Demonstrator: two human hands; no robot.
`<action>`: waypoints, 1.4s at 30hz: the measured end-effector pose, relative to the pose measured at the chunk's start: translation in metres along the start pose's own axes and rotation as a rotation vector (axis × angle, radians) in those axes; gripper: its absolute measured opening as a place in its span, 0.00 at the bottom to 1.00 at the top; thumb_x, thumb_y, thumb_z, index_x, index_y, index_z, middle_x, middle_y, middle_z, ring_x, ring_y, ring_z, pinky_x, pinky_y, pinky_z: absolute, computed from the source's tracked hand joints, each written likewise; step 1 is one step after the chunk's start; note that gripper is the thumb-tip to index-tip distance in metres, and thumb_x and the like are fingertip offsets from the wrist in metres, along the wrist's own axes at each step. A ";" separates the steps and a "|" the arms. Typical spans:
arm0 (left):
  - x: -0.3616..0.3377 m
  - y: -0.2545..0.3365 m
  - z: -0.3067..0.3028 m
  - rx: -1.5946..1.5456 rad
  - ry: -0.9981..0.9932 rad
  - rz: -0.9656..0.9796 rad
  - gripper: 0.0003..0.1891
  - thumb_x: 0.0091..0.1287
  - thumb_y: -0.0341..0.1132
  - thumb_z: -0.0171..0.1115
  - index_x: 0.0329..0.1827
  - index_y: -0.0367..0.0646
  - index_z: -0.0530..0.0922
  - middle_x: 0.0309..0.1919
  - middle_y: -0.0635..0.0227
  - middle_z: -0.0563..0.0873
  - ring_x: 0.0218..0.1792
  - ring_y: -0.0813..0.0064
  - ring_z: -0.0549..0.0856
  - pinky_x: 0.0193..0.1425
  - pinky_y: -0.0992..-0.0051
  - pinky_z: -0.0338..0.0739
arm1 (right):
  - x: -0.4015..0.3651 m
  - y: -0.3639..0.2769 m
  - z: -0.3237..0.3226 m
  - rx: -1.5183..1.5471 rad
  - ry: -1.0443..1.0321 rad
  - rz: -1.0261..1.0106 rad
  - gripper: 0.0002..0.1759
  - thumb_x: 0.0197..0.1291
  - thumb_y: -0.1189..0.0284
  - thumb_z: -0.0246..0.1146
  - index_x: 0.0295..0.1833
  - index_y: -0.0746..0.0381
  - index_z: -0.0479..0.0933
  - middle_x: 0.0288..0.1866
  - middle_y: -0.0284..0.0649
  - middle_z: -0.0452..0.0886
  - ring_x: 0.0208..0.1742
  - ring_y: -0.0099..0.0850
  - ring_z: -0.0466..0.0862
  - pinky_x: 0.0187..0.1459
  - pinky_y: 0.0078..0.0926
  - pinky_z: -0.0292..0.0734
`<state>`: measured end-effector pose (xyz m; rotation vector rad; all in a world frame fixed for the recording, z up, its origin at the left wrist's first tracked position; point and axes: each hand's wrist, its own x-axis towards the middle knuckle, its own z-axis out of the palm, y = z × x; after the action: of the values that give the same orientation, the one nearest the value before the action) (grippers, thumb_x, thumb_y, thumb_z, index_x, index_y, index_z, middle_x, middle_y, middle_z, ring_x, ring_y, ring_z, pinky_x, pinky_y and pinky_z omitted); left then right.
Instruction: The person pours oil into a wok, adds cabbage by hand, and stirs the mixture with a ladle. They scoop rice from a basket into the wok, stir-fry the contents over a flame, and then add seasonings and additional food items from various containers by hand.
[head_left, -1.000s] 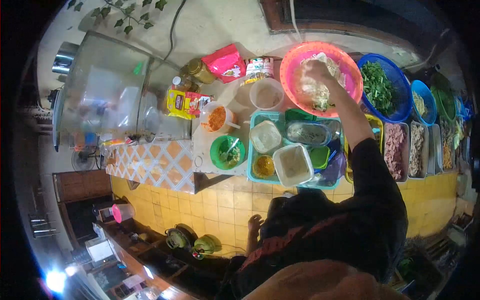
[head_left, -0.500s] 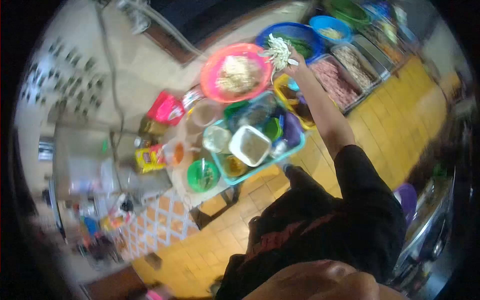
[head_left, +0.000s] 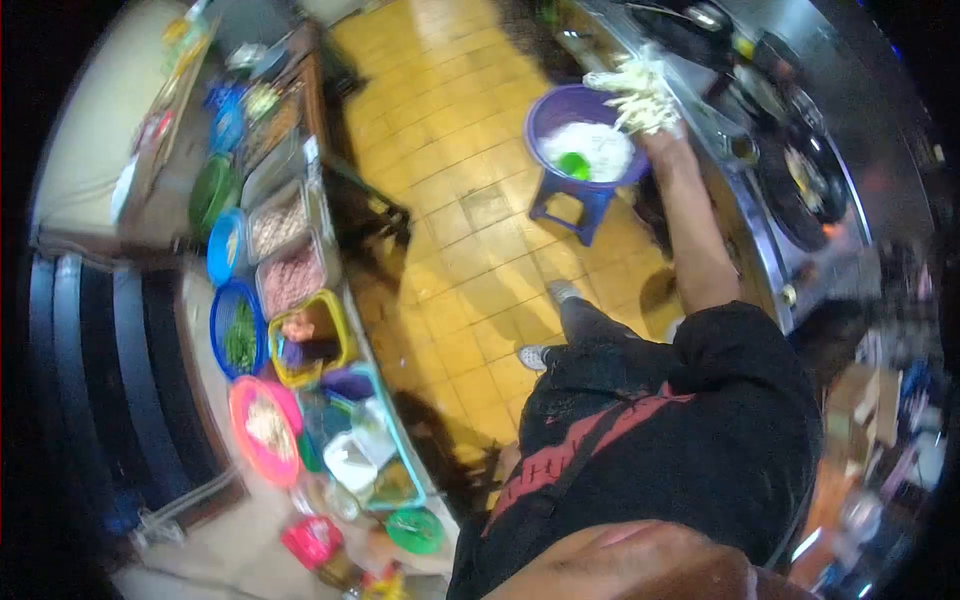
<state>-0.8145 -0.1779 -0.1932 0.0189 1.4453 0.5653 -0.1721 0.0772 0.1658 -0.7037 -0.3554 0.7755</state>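
Note:
My right hand [head_left: 662, 143] is closed around a bunch of pale shredded vegetable [head_left: 645, 95], which looks like cabbage. The strips stick out past the fingers and are blurred. Just left of and below the hand is a purple tub [head_left: 545, 108] with a white heap [head_left: 600, 145], perhaps rice, and a green scoop or cup [head_left: 574, 166] in it. To the right of my outstretched arm, a dark wok [head_left: 770, 195] with some food [head_left: 805, 178] inside stands on the stove. My left hand is out of view.
The tub rests on a blue stool [head_left: 588, 215]. A metal counter edge [head_left: 750, 215] runs beside my arm, with an orange flame [head_left: 830, 231] by the wok. Along the left, a table holds a pink basin [head_left: 240, 425], a blue basket [head_left: 216, 335] and meat trays [head_left: 325, 262].
My view has swung from the food table to the stove side. My right hand, still gripping the shredded vegetable, has moved from beside the pink basin to near the purple tub.

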 end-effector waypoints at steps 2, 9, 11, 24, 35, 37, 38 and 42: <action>0.003 0.032 0.031 0.104 -0.049 -0.003 0.09 0.61 0.33 0.56 0.44 0.45 0.75 0.37 0.65 0.81 0.28 0.73 0.80 0.26 0.77 0.73 | 0.001 -0.100 -0.069 -0.344 0.020 -0.412 0.18 0.66 0.62 0.49 0.51 0.65 0.68 0.40 0.43 0.76 0.32 0.29 0.77 0.30 0.23 0.77; 0.067 0.114 0.165 0.468 -0.050 0.094 0.07 0.62 0.35 0.54 0.40 0.46 0.73 0.37 0.66 0.80 0.35 0.71 0.80 0.31 0.74 0.75 | -0.021 -0.353 -0.250 -0.140 0.776 -0.974 0.20 0.55 0.64 0.60 0.45 0.71 0.72 0.36 0.46 0.78 0.37 0.41 0.78 0.38 0.37 0.75; 0.032 0.101 0.241 0.607 0.046 0.268 0.12 0.63 0.38 0.53 0.47 0.45 0.72 0.40 0.64 0.79 0.37 0.69 0.80 0.34 0.72 0.76 | -0.020 -0.381 -0.316 -1.051 1.181 -1.155 0.21 0.52 0.60 0.61 0.40 0.68 0.73 0.35 0.47 0.78 0.35 0.43 0.77 0.36 0.39 0.72; 0.010 0.058 0.450 1.456 -0.313 0.048 0.17 0.64 0.40 0.55 0.53 0.43 0.71 0.41 0.63 0.80 0.31 0.70 0.82 0.28 0.73 0.77 | -0.142 -0.244 -0.414 -0.303 0.910 0.285 0.23 0.53 0.63 0.60 0.46 0.68 0.65 0.43 0.56 0.77 0.39 0.48 0.81 0.41 0.41 0.75; 0.074 0.065 0.596 1.431 -0.366 0.119 0.15 0.61 0.40 0.56 0.49 0.46 0.72 0.40 0.63 0.79 0.35 0.65 0.82 0.35 0.64 0.76 | -0.178 -0.304 -0.409 -2.015 1.308 0.140 0.21 0.51 0.73 0.58 0.52 0.63 0.66 0.33 0.54 0.78 0.34 0.53 0.79 0.37 0.47 0.75; 0.094 0.068 0.606 1.413 -0.379 0.075 0.16 0.60 0.40 0.57 0.50 0.46 0.72 0.41 0.63 0.79 0.36 0.65 0.82 0.36 0.64 0.76 | -0.158 -0.308 -0.424 -2.034 1.215 -0.173 0.17 0.52 0.71 0.58 0.49 0.62 0.69 0.27 0.47 0.78 0.24 0.45 0.79 0.26 0.39 0.74; 0.102 0.068 0.617 1.397 -0.379 0.028 0.17 0.60 0.41 0.57 0.50 0.46 0.71 0.41 0.63 0.79 0.36 0.64 0.81 0.37 0.64 0.76 | -0.138 -0.316 -0.420 -2.039 1.221 -0.186 0.17 0.52 0.71 0.58 0.49 0.62 0.69 0.27 0.47 0.78 0.24 0.45 0.79 0.26 0.39 0.74; 0.110 0.075 0.640 1.461 -0.360 -0.051 0.17 0.62 0.41 0.54 0.53 0.45 0.71 0.43 0.63 0.79 0.39 0.64 0.81 0.39 0.65 0.76 | -0.031 -0.358 -0.407 -0.769 1.037 -0.219 0.04 0.49 0.77 0.54 0.31 0.66 0.71 0.16 0.34 0.69 0.12 0.23 0.68 0.15 0.23 0.62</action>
<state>-0.2407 0.1341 -0.1741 1.1607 1.2121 -0.6060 0.2081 -0.3075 0.1198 -1.6426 0.2492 -0.0358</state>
